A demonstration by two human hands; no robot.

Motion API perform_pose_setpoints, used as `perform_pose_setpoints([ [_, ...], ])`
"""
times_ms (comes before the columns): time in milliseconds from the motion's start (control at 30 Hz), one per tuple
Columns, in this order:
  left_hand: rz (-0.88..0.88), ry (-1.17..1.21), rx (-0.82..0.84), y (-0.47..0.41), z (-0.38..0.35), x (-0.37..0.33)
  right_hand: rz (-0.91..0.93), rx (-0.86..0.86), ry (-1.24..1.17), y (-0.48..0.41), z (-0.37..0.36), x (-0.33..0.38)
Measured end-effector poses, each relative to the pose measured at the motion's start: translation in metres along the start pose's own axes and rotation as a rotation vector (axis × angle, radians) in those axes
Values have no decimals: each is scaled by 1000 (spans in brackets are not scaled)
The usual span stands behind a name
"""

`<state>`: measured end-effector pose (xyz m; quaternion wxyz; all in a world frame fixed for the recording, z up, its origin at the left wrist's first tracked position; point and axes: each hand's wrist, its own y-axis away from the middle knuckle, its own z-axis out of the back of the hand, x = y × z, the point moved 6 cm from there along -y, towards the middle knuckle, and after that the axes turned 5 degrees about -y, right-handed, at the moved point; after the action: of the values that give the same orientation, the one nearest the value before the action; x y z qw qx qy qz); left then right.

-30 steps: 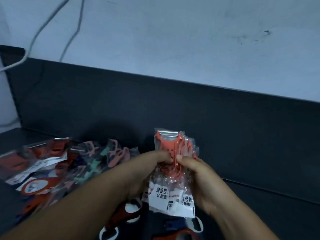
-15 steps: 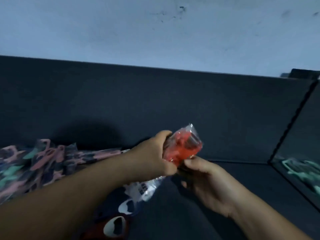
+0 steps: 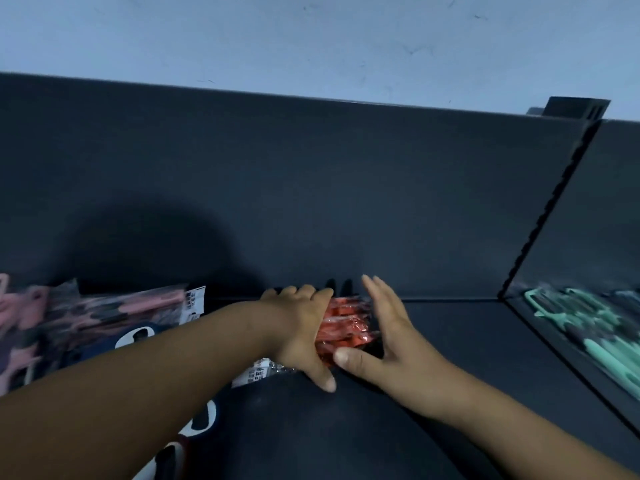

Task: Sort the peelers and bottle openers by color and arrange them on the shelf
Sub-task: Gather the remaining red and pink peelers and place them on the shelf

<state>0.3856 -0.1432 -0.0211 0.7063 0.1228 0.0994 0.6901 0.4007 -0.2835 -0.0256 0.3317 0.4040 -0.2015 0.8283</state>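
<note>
A stack of orange-red peelers in clear bags (image 3: 346,323) lies on the dark shelf (image 3: 450,341), close to its back wall. My left hand (image 3: 304,327) lies over the stack's left side, fingers curled over its far end and thumb stretched toward me. My right hand (image 3: 384,327) presses flat against the stack's right side, fingers straight, thumb under the near end. White labels (image 3: 258,372) stick out beneath my left wrist.
A mixed heap of pink, teal and dark packs (image 3: 86,317) lies at the left. Dark blue and red openers (image 3: 194,427) lie near my left forearm. Past a divider edge (image 3: 554,216), teal peelers (image 3: 588,323) fill the right compartment.
Both hands carried the orange-red stack down and to the right, from mid-air onto the shelf. The right hand went from holding it underneath to lying flat against its side.
</note>
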Motion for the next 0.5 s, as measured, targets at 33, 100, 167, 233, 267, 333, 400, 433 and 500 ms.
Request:
perform_pose_setpoints([
  [33,9,-2,21,-1,-1,1,24,-14,62,-5,0,1],
  [100,29,-11,53,-3,-3,5,72,-9,263,-16,0,3],
  [167,37,-17,64,-5,-2,8,69,58,420,-26,0,2],
  [233,42,-22,75,-7,1,10,27,120,454,-32,3,1],
  [267,47,-33,84,-8,3,11,24,123,480,-33,5,3],
  [333,60,-60,104,-11,5,14,24,119,542,-34,8,4],
  [400,68,-79,115,-15,5,16,4,170,571,-33,5,5],
  [433,66,-87,123,-17,4,16,-3,180,584,-33,5,5],
  [500,63,-98,130,-20,4,17,23,134,602,-36,7,8],
])
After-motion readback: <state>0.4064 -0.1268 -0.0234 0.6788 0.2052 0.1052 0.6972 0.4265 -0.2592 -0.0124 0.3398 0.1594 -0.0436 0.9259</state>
